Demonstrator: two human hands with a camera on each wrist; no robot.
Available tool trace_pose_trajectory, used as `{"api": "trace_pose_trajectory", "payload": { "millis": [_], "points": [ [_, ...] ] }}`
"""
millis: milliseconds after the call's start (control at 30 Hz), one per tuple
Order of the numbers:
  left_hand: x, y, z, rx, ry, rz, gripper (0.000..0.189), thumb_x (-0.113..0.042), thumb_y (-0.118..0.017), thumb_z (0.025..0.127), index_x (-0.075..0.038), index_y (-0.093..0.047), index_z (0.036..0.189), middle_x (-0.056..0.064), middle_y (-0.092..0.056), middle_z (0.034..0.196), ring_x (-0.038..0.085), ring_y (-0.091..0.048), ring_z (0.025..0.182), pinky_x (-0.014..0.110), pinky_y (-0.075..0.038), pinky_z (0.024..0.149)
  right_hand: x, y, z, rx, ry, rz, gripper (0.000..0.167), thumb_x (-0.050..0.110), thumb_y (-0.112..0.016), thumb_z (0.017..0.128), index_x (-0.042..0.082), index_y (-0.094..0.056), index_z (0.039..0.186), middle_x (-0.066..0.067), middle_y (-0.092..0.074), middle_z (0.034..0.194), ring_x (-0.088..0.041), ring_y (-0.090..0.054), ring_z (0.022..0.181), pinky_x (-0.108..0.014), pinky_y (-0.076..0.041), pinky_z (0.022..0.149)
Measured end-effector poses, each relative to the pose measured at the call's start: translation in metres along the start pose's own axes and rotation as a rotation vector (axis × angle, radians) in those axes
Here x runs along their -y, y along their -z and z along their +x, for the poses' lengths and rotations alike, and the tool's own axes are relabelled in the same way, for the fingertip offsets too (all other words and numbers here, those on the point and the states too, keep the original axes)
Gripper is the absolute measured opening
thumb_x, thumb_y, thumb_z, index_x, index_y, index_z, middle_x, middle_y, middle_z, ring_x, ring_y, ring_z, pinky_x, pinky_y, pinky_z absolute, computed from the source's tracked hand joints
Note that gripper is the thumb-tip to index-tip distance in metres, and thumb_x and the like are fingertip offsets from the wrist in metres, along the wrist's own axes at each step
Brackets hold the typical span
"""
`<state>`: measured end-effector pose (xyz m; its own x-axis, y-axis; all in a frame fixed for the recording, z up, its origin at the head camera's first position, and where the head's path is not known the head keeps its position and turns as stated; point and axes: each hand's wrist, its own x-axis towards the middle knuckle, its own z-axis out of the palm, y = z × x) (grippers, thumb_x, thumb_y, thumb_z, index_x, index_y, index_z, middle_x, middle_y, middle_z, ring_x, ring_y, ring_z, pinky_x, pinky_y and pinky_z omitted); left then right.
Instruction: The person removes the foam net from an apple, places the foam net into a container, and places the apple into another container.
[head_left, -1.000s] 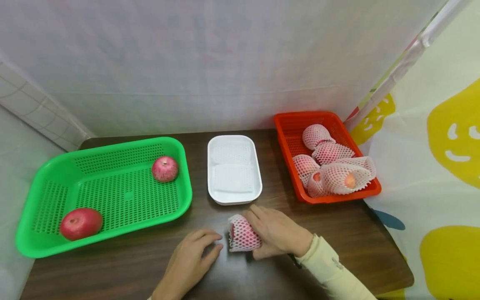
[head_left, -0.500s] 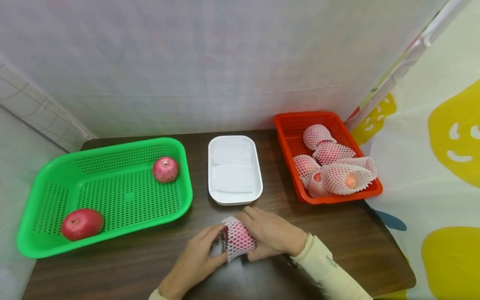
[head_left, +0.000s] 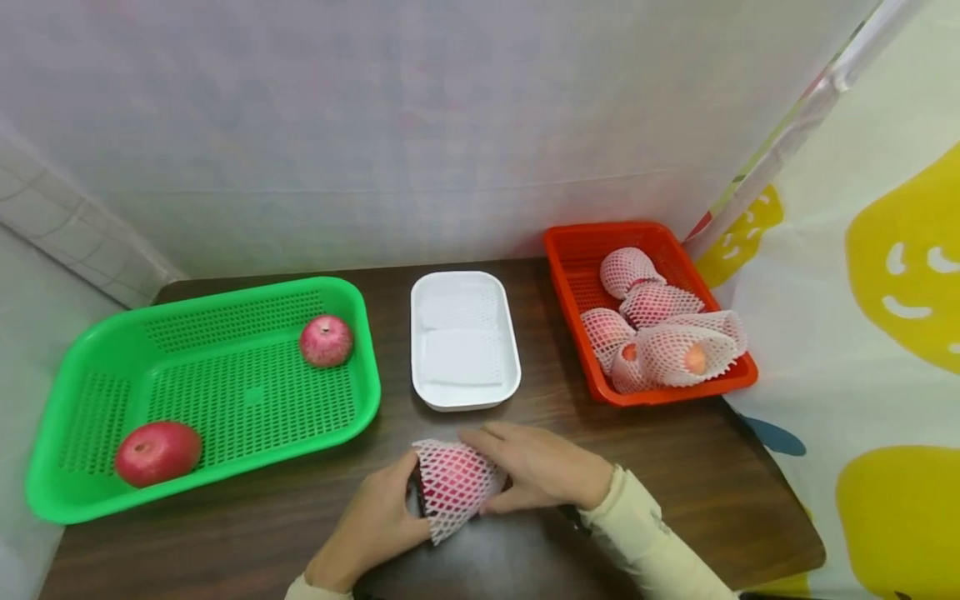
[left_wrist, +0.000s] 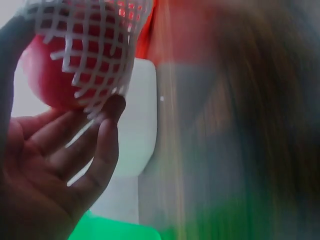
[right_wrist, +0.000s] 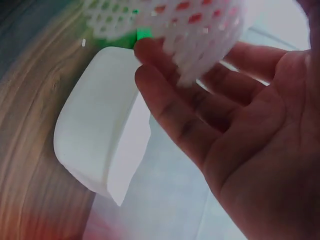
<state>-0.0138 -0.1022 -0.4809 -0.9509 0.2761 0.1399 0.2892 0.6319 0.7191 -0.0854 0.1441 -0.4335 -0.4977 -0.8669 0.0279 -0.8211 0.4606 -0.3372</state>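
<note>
A red apple in a white foam net (head_left: 454, 482) is between both hands, low over the front middle of the table in the head view. My left hand (head_left: 378, 517) holds its left end, thumb below and fingers above, at the net's loose edge. From the right, my right hand (head_left: 532, 468) grips the netted apple with fingers over the top and thumb underneath. In the left wrist view, bare red skin of the apple (left_wrist: 42, 75) shows past the net's edge, with the fingertips on the net. The right wrist view shows the foam net (right_wrist: 200, 30) above the bent fingers.
Behind the hands stands a white tray (head_left: 512, 367) holding white netting. At left, a green basket (head_left: 367, 350) contains two red fruits (head_left: 159, 452). A red basket (head_left: 573, 333) with several netted fruits (head_left: 628, 271) stands at right, beside the curtain.
My left hand has moved onto the apple's left end and now holds it. The netted apple has shifted left and tilted, with the right hand following and still gripping it.
</note>
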Motion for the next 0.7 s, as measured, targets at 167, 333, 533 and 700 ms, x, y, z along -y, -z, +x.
{"api": "trace_pose_trajectory", "payload": {
  "millis": [167,333,533,700],
  "points": [
    [0.009,0.007,-0.007,0.078,-0.006,-0.099,0.068,-0.023,-0.09,0.063,-0.012,-0.058,0.121,-0.006,-0.069,0.106,0.009,-0.064,0.097,0.038,-0.054,0.087,-0.007,0.002,-0.005,-0.034,0.058,0.083,0.03,0.028,-0.075,0.091,0.012,-0.067,0.115,0.003,-0.066,0.105,-0.008,-0.061,0.097,-0.025,-0.051,0.087],
    [0.014,0.014,-0.011,0.088,-0.038,-0.154,0.075,-0.041,-0.091,0.07,-0.017,-0.057,0.132,-0.011,-0.067,0.119,0.009,-0.062,0.11,0.042,-0.051,0.095,-0.017,0.003,-0.012,-0.096,0.086,0.073,0.01,0.015,-0.074,0.09,0.015,-0.067,0.096,0.007,-0.06,0.088,-0.008,-0.058,0.083,-0.023,-0.051,0.076],
    [0.018,0.026,-0.02,0.042,-0.018,-0.204,0.076,-0.042,-0.093,0.067,-0.031,-0.056,0.132,-0.019,-0.065,0.12,0.008,-0.061,0.112,0.045,-0.05,0.094,-0.034,0.025,-0.03,-0.188,-0.055,-0.049,0.019,0.014,-0.079,0.084,0.012,-0.069,0.1,0.003,-0.063,0.092,-0.013,-0.061,0.084,-0.031,-0.053,0.077],
    [0.022,0.031,-0.023,0.024,0.003,-0.169,0.075,-0.05,-0.091,0.067,-0.033,-0.056,0.13,-0.021,-0.065,0.116,0.007,-0.062,0.108,0.046,-0.053,0.09,-0.044,0.056,-0.025,-0.33,-0.105,-0.106,0.02,0.021,-0.078,0.087,0.011,-0.07,0.102,0.002,-0.063,0.091,-0.015,-0.06,0.083,-0.033,-0.054,0.075]
  ]
}}
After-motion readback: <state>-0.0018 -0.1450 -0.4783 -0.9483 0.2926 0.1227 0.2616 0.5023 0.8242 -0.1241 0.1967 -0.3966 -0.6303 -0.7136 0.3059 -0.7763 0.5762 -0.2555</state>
